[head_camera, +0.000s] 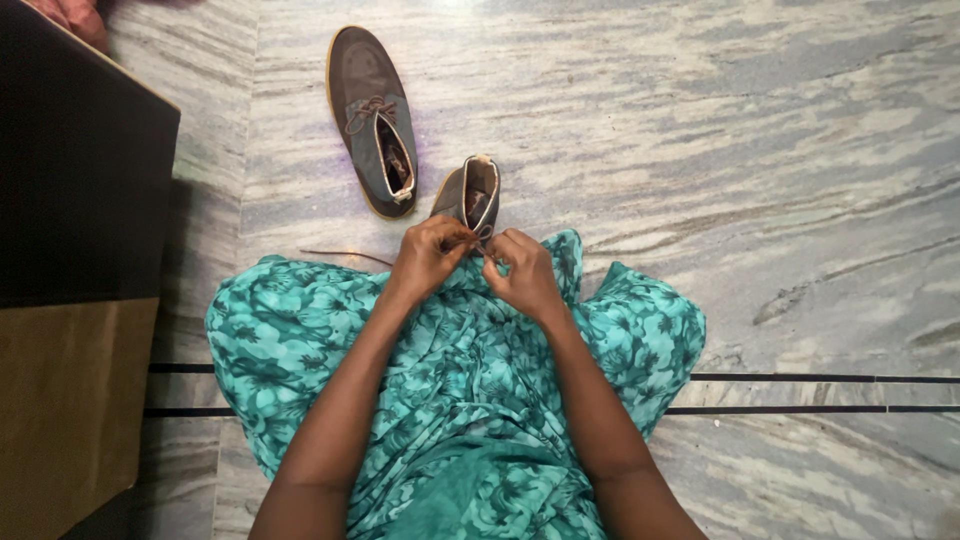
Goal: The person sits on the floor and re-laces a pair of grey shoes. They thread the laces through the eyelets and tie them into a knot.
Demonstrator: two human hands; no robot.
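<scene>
I read this as a home interior: grey-veined marble floor (pixel 750 150), dark cabinet (pixel 80 160) at left, shoes (pixel 372 115) lying loose on the floor.

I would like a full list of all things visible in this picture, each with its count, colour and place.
shoe on the floor: 1, grey-brown with tan sole, lying on the floor, upper left of centre
shoe in the hands: 1, grey-brown, at the lap's front edge
loose lace: 1, brown, on the floor left of the hands
floor: grey-white marble
furniture: 1, black and brown, far left
dress: 1, teal floral, over the lap
left hand: at the held shoe's lace
right hand: at the same lace
</scene>
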